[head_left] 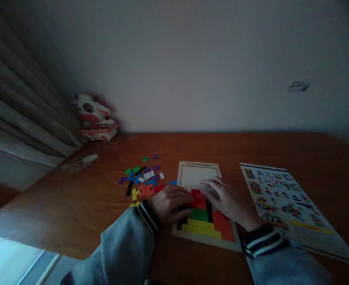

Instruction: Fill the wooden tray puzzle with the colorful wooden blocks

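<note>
A wooden puzzle board [206,242] lies on the table in front of me, its lower part filled with red, green, yellow and black block pieces. Its upper area [196,174] is bare. My left hand [171,204] rests over the board's left edge, fingers stretched toward the red piece [197,198] in the middle rows. From the right, my right hand [224,198] reaches over the board with fingers apart and thumb near that same red piece. No piece shows in either hand; what lies under the fingers is hidden.
Loose coloured pieces [146,190] are scattered left of the board. A printed pattern sheet [293,206] lies to the right. A white and pink animal-shaped toy [94,118] stands at the back left by the curtain [28,111]. A white strip [90,158] lies nearby.
</note>
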### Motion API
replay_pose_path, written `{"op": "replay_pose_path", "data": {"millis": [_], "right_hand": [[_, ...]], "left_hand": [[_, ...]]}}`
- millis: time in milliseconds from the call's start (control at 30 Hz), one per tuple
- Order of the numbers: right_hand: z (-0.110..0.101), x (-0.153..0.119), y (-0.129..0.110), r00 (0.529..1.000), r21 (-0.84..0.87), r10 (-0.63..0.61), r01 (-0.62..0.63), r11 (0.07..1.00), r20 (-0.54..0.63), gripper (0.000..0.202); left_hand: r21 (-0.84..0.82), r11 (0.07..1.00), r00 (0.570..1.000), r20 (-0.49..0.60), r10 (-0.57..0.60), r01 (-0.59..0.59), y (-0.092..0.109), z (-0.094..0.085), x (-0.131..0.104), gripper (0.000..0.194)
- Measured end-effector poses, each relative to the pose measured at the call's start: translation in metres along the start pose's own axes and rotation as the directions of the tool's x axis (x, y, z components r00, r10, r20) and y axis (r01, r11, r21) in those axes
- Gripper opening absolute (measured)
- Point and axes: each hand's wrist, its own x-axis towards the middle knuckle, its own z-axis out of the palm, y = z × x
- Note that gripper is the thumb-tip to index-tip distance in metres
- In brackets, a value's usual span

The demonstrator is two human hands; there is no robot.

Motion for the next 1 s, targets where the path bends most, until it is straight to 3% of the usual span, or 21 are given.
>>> {"op": "replay_pose_path", "data": {"millis": [367, 700, 1000], "right_hand": [[0.004, 0.000, -0.008, 0.999, 0.017, -0.032, 0.032, 0.999, 0.004, 0.027], [0.006, 0.000, -0.008, 0.999, 0.024, -0.037, 0.037, 0.999, 0.000, 0.025], [0.015, 0.003, -0.005, 0.997, 0.081, -0.062, 0.065, 0.995, -0.041, 0.023]], "left_hand": [[-0.103, 0.995, 0.999, 0.030, 0.017, -0.014, 0.004, -0.002, 0.004, 0.033], [-0.144, 0.989, 0.999, -0.018, 0.036, -0.039, 0.006, -0.003, 0.005, 0.031], [-0.074, 0.997, 0.999, -0.019, -0.029, 0.027, 0.003, 0.003, 0.001, 0.032]]}}
